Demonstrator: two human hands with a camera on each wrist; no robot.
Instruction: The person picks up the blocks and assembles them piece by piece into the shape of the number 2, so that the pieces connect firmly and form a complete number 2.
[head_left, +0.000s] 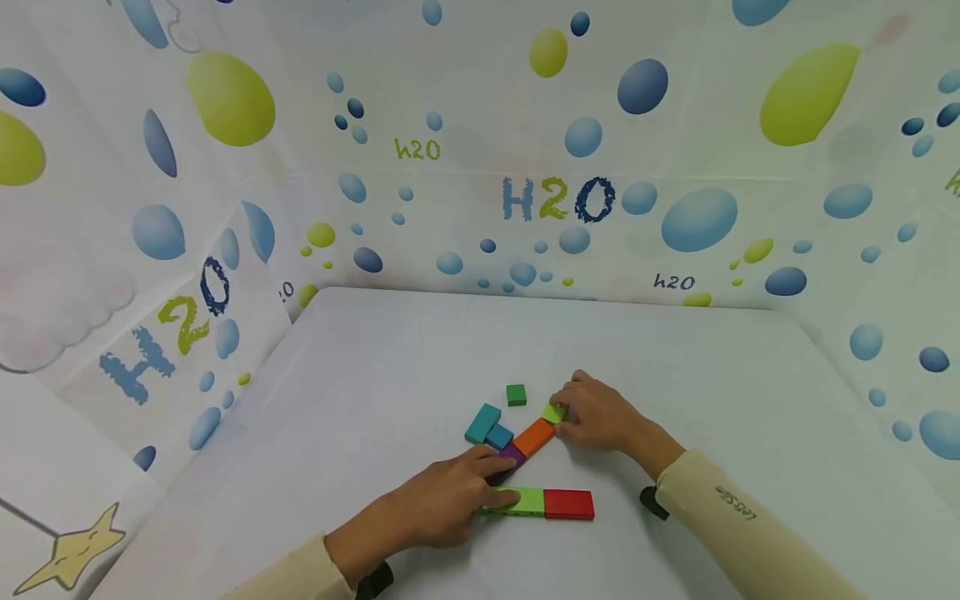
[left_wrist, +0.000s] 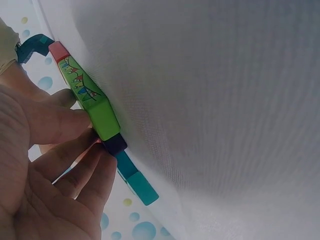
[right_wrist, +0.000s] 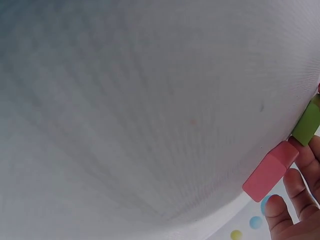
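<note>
The left grip point(head_left: 448, 502), fingers extended, touched the purple block point(head_left: 516, 452) and long green block point(head_left: 532, 502); the right grip point(head_left: 602, 413) pinched the lime block point(head_left: 552, 413).

Left hand point(head_left: 446, 500) is hiding parts of the purple block point(head_left: 513, 454) and the green block point(head_left: 531, 502) beneath its fingers; right hand point(head_left: 600, 414) is partly covering the lime block point(head_left: 552, 413) at its fingertips, the right wrist view cropping that hand.
</note>
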